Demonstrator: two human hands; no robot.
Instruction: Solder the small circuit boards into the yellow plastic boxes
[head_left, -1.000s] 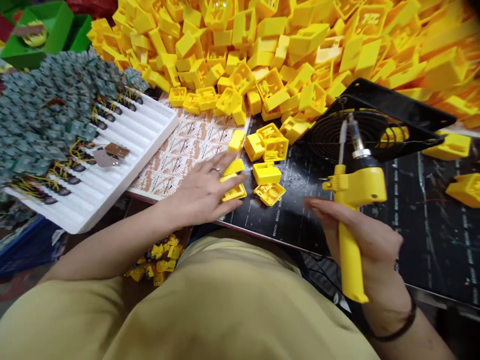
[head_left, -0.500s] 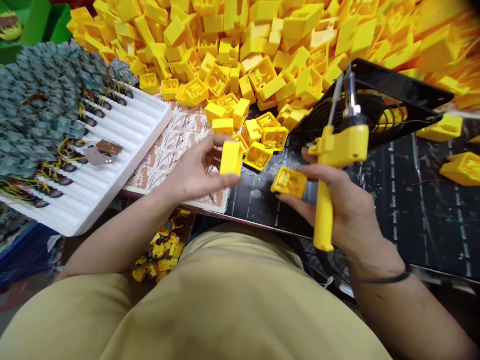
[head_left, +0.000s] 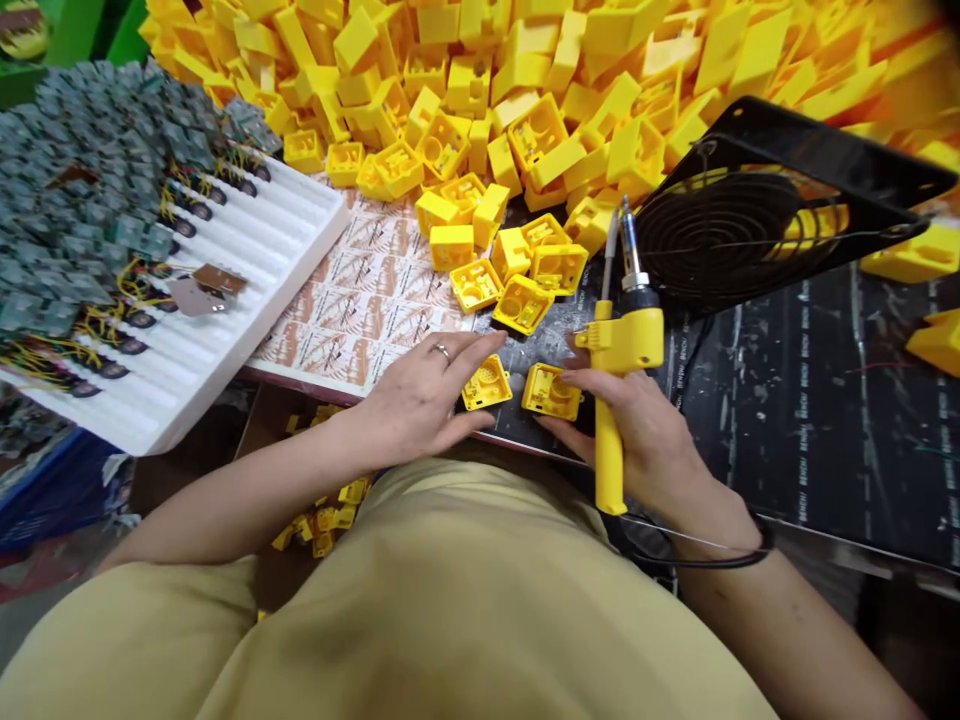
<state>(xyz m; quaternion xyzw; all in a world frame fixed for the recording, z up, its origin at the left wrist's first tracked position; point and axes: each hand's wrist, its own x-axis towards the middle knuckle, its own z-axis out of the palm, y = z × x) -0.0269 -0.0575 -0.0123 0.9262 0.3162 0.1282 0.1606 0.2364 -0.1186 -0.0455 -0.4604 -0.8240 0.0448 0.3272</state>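
My left hand point(head_left: 416, 400) has its thumb and fingers around a small yellow plastic case point(head_left: 489, 384), which lies open side up at the near edge of the bench. In my right hand point(head_left: 651, 425) is a yellow soldering iron gun point(head_left: 626, 342), its metal tip pointing away from me. The thumb and a finger of that same hand also touch a second yellow case point(head_left: 553, 392), open side up, just right of the first. A small group of open yellow cases point(head_left: 523, 305) sits right beyond my hands.
A big heap of yellow cases point(head_left: 465, 85) fills the back. On the right stands a black fan point(head_left: 712, 235) with a wire grille. At left, a white foam tray point(head_left: 300, 235) carries many grey-green parts with wires point(head_left: 97, 220). A box with yellow pieces point(head_left: 322, 525) is below the bench edge.
My left hand has turned its case open side up and lowered it to the bench. My right hand has moved left and down with the soldering iron, bringing the second case beside the first.
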